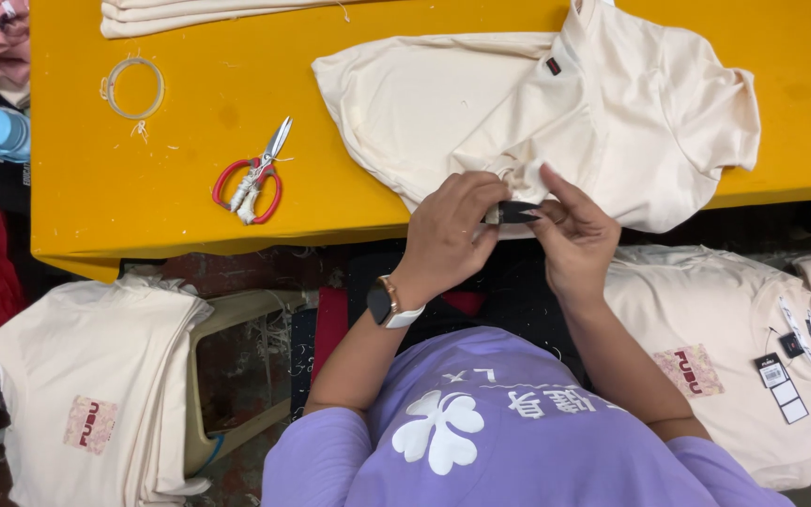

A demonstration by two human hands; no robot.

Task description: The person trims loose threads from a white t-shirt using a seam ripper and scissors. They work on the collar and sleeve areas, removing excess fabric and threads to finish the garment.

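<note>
At the near edge of the yellow worktable (124,188), both hands meet over a small black tag (515,212). The left hand (448,235) pinches one end between thumb and fingertips, and the right hand (570,235) pinches the other, holding it taut against the hem of the cream short-sleeved shirt (556,113) spread flat within easy reach. Red-handled scissors (253,178) lie apart to the left, near a clear tape ring (133,87). Stacks of folded cream shirts (96,394) wait below on both sides.

Matt cream cloth shirt (612,113) — smooth yellow table (190,150)
</note>
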